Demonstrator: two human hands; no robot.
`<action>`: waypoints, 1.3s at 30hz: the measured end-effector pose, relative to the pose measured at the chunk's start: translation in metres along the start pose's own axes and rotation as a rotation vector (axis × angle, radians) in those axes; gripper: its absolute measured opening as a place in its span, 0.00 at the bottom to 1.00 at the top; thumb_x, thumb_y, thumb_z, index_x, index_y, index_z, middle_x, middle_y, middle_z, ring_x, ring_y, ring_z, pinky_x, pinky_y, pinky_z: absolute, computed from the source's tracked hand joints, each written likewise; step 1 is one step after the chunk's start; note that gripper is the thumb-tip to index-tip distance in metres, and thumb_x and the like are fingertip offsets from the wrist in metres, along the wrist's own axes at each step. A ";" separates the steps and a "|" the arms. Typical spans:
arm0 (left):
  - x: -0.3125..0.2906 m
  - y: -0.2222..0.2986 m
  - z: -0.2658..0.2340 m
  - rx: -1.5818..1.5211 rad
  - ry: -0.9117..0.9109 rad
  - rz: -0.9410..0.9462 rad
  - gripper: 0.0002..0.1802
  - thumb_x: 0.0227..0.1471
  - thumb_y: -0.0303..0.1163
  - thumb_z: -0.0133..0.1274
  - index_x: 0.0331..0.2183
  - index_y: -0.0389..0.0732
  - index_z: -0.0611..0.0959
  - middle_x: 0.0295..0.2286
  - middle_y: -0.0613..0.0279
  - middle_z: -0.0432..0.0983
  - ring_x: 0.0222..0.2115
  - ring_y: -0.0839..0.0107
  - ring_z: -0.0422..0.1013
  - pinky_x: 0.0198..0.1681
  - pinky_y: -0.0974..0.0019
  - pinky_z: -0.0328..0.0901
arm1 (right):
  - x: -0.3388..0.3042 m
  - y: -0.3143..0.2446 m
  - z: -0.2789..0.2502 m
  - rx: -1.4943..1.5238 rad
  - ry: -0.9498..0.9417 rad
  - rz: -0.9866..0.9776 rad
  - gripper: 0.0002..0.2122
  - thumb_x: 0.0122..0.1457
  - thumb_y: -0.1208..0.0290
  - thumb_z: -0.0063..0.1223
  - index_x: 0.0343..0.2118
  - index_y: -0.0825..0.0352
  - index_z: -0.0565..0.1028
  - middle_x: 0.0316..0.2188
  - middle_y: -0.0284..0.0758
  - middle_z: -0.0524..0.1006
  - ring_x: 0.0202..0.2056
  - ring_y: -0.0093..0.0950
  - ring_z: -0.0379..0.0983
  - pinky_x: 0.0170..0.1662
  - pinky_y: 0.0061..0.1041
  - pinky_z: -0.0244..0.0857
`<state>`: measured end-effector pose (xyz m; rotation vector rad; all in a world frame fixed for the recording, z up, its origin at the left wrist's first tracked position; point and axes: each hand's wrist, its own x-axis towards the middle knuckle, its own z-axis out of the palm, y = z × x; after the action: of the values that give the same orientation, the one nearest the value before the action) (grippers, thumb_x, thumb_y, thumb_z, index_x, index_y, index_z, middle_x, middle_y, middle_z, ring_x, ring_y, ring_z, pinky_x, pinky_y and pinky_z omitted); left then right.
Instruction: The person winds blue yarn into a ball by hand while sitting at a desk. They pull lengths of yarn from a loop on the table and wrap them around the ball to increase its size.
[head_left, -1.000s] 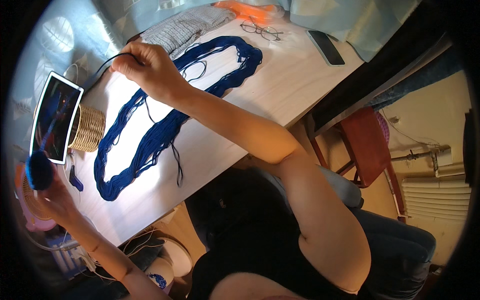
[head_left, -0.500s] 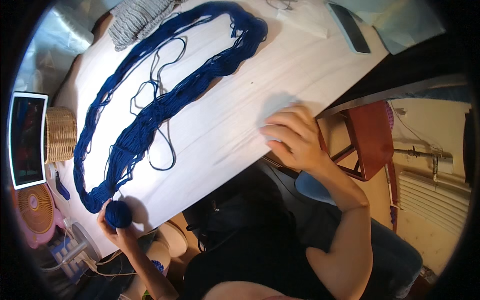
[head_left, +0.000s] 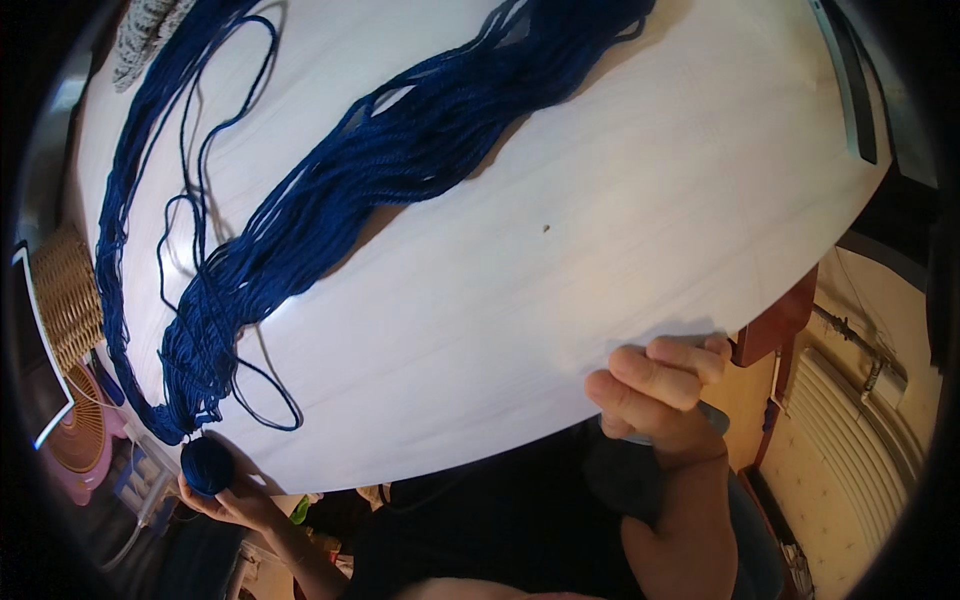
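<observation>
In my left hand (head_left: 215,503), at the table's near left edge, is a small round ball of dark blue yarn (head_left: 208,466), cupped by the fingers. Just beyond it lies the narrow end of a big loose skein of the same blue yarn (head_left: 370,165), stretched in a long loop across the table. Loose strands (head_left: 205,150) curl inside the loop and over its near side. My right hand (head_left: 660,385) is at the near right edge of the table, away from the yarn. Its fingers are loosely bent and slightly apart, with nothing seen in them.
The pale table (head_left: 480,330) reaches the far side. A grey knitted piece (head_left: 140,40) lies at the far left, a dark phone-like slab (head_left: 848,85) at the far right. On the left are a wicker basket (head_left: 65,300) and a pink fan (head_left: 85,430); a radiator (head_left: 850,440) stands right.
The view has come closer to the table, so the skein looks larger. My right hand has drawn back to the table's edge, its fingers more bent. The left still holds the ball.
</observation>
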<state>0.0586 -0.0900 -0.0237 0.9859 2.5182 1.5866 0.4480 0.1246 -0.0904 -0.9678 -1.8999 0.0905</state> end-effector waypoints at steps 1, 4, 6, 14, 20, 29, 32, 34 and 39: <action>0.000 0.000 0.002 0.022 0.008 -0.008 0.25 0.44 0.24 0.39 0.48 0.41 0.64 0.45 0.45 0.65 0.46 0.52 0.67 0.49 0.53 0.66 | -0.003 -0.002 0.005 0.005 0.066 0.033 0.06 0.57 0.59 0.47 0.31 0.39 0.77 0.34 0.07 0.73 0.42 0.10 0.64 0.56 0.22 0.43; -0.001 0.002 0.004 0.037 0.023 -0.033 0.26 0.44 0.26 0.36 0.49 0.41 0.64 0.45 0.44 0.66 0.46 0.53 0.68 0.50 0.53 0.66 | -0.002 -0.006 0.004 -0.014 0.053 0.080 0.05 0.55 0.57 0.48 0.29 0.39 0.77 0.32 0.06 0.73 0.42 0.09 0.63 0.56 0.22 0.43; -0.002 0.002 0.005 0.021 0.030 -0.049 0.26 0.44 0.25 0.36 0.49 0.42 0.63 0.45 0.44 0.66 0.46 0.52 0.67 0.50 0.53 0.66 | -0.005 -0.005 0.004 -0.026 0.047 0.076 0.05 0.55 0.55 0.48 0.29 0.39 0.77 0.32 0.05 0.73 0.41 0.09 0.63 0.56 0.22 0.43; -0.002 -0.001 0.003 0.112 0.025 0.009 0.25 0.45 0.34 0.41 0.48 0.41 0.65 0.46 0.47 0.65 0.46 0.55 0.67 0.47 0.54 0.67 | 0.004 -0.006 0.002 -0.042 -0.057 0.052 0.09 0.56 0.57 0.44 0.32 0.45 0.78 0.36 0.12 0.74 0.42 0.14 0.64 0.54 0.23 0.46; -0.004 0.002 0.001 -0.016 -0.015 -0.002 0.24 0.48 0.36 0.45 0.47 0.39 0.66 0.45 0.49 0.65 0.46 0.55 0.65 0.49 0.54 0.66 | 0.062 -0.031 -0.025 -0.223 -0.647 0.017 0.23 0.56 0.51 0.41 0.47 0.63 0.74 0.49 0.31 0.71 0.47 0.28 0.61 0.52 0.32 0.50; 0.002 -0.019 -0.013 -0.134 -0.069 0.051 0.22 0.48 0.26 0.45 0.47 0.36 0.67 0.46 0.48 0.65 0.46 0.58 0.66 0.48 0.59 0.66 | 0.090 -0.039 -0.025 -0.237 -0.849 -0.083 0.33 0.54 0.44 0.41 0.55 0.67 0.64 0.57 0.36 0.61 0.58 0.36 0.54 0.58 0.45 0.43; -0.003 -0.021 -0.016 -0.264 -0.054 -0.007 0.21 0.47 0.22 0.45 0.46 0.35 0.67 0.49 0.44 0.63 0.47 0.56 0.65 0.50 0.58 0.65 | 0.085 -0.048 -0.044 -0.275 -0.958 -0.118 0.33 0.54 0.43 0.39 0.54 0.66 0.65 0.57 0.37 0.62 0.58 0.36 0.55 0.58 0.44 0.45; -0.002 -0.021 -0.014 -0.306 -0.043 -0.017 0.21 0.47 0.21 0.45 0.46 0.35 0.67 0.49 0.43 0.63 0.47 0.56 0.65 0.50 0.58 0.65 | 0.086 -0.048 -0.052 -0.222 -1.032 -0.163 0.32 0.54 0.42 0.37 0.52 0.65 0.68 0.57 0.36 0.62 0.57 0.36 0.58 0.57 0.44 0.48; 0.005 -0.019 -0.007 -0.329 -0.088 0.061 0.21 0.49 0.23 0.45 0.48 0.36 0.66 0.47 0.48 0.66 0.46 0.57 0.67 0.48 0.57 0.66 | 0.112 -0.030 -0.009 0.042 -0.702 0.143 0.23 0.54 0.55 0.51 0.47 0.67 0.71 0.42 0.36 0.70 0.43 0.35 0.66 0.46 0.31 0.60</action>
<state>0.0428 -0.0983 -0.0341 1.0682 2.0964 1.8501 0.4130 0.1746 0.0080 -1.1348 -2.4379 0.6216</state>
